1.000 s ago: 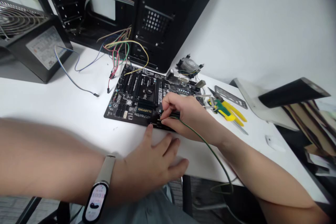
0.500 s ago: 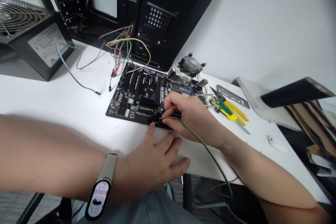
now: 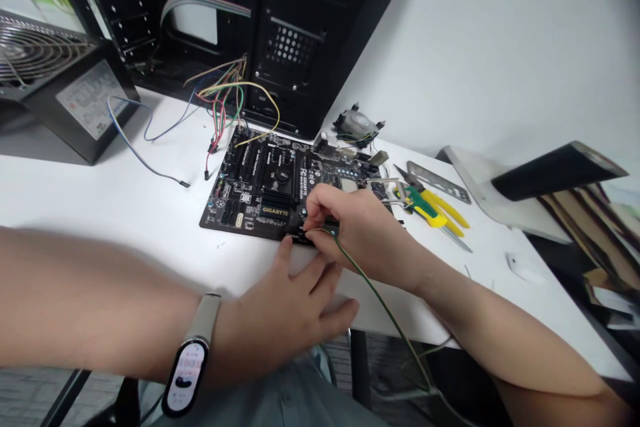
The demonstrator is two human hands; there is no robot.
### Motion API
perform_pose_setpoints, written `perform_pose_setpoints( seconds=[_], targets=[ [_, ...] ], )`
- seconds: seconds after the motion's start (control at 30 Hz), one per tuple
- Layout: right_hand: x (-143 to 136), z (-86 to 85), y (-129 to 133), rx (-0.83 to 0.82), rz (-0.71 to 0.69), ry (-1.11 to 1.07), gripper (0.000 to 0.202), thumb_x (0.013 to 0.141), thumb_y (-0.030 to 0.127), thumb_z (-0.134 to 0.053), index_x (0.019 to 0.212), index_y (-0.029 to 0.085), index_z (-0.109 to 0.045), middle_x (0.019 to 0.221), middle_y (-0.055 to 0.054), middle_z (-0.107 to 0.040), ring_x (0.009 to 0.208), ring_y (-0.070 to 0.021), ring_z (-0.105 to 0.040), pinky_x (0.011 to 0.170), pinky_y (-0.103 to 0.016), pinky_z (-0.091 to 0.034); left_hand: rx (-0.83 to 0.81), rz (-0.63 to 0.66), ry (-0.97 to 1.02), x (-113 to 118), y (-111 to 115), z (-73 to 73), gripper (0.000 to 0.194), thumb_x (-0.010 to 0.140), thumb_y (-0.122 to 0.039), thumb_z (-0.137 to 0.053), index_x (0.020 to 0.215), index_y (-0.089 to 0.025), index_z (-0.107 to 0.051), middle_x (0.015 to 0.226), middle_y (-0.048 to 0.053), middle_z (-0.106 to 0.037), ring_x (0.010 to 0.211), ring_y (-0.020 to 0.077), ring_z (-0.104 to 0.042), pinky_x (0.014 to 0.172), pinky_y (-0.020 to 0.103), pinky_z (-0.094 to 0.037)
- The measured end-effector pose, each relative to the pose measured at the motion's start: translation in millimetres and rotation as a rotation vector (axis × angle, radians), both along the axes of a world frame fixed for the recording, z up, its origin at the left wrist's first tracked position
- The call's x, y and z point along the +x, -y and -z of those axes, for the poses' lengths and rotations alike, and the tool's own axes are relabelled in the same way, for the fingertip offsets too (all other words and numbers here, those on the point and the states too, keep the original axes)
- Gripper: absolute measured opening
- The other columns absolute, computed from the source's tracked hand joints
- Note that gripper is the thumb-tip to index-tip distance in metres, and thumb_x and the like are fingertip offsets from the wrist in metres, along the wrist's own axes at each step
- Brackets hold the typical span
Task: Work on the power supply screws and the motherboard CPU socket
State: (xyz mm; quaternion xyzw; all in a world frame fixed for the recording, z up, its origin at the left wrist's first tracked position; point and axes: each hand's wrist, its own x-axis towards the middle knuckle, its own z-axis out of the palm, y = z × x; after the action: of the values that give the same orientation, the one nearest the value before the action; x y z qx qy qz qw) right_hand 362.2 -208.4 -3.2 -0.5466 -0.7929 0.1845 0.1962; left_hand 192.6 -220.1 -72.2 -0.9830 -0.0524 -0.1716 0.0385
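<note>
"Looking at the hands, what do you make of them?"

"The left hand (image 3: 287,310) is splayed over the front of the table (image 3: 150,203), one fingertip apparently touching the near edge of the motherboard (image 3: 277,177). The right hand (image 3: 363,230) pinches a green wire (image 3: 370,285) between thumb and finger, above that same edge."

"And how would the wire behave?"

"It trails from the pinch and hangs past the table's front edge. I judge it light and limp, so it would steer poorly from far back. Best gripped close to its end, though the fingers hide that; I can't tell whether it touches anything there."

"What about the motherboard?"

"It lies flat on the table, just in front of the black computer case (image 3: 320,47). Light and stiff, I'd guess, but fragile: its small parts could bend or crack under a careless push. I'd hold it by the bare rim. It may slide, so a steadying fingertip there makes sense."
</note>
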Motion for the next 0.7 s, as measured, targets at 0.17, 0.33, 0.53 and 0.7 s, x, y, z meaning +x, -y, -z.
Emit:
perform_pose_setpoints(
  seconds=[0.17, 0.33, 0.53, 0.7],
  targets=[
    [-1.6, -1.3, 0.7, 0.008, 0.016, 0.049, 0.022, 0.070, 0.001, -0.053, 0.078, 0.019, -0.045, 0.069, 0.005, -0.062, 0.058, -0.0089, -0.053, 0.055, -0.019, -0.035, 0.018, -0.009, 0.001, 0.4, -0.8, 0.4, 0.033, 0.101, -0.027, -0.046, 0.131, -0.028, -0.057, 0.135, 0.016, -0.060, 0.116, 0.0335, -0.059, 0.086, 0.065, -0.053],
    [-2.6, 0.4, 0.1, 0.004, 0.037, 0.019, 0.023, 0.069, -0.001, -0.053, 0.076, 0.019, -0.045, 0.068, 0.004, -0.063, 0.058, -0.0095, -0.056, 0.055, -0.019, -0.036, 0.021, -0.003, -0.007, -0.1, -1.1, -2.0, 0.032, 0.100, -0.027, -0.047, 0.130, -0.027, -0.057, 0.132, 0.016, -0.062, 0.115, 0.0338, -0.060, 0.085, 0.065, -0.054],
    [-1.9, 1.4, -1.3, -0.037, 0.069, -0.115, 0.025, 0.069, -0.001, -0.056, 0.074, 0.020, -0.043, 0.070, 0.004, -0.066, 0.065, -0.0111, -0.063, 0.060, -0.019, -0.043, 0.002, 0.015, -0.015, -0.9, -1.7, -2.8, 0.032, 0.101, -0.027, -0.046, 0.131, -0.027, -0.057, 0.135, 0.016, -0.061, 0.116, 0.0335, -0.059, 0.087, 0.065, -0.052],
    [-1.5, -1.2, -5.5, -0.107, 0.118, -0.185, 0.027, 0.067, -0.003, -0.057, 0.073, 0.020, -0.043, 0.070, 0.005, -0.069, 0.062, -0.0109, -0.065, 0.058, -0.019, -0.044, 0.002, 0.010, 0.020, -0.1, -1.0, -1.0, 0.031, 0.100, -0.025, -0.046, 0.129, -0.026, -0.058, 0.128, 0.015, -0.065, 0.118, 0.0323, -0.057, 0.088, 0.063, -0.051]
  ],
)
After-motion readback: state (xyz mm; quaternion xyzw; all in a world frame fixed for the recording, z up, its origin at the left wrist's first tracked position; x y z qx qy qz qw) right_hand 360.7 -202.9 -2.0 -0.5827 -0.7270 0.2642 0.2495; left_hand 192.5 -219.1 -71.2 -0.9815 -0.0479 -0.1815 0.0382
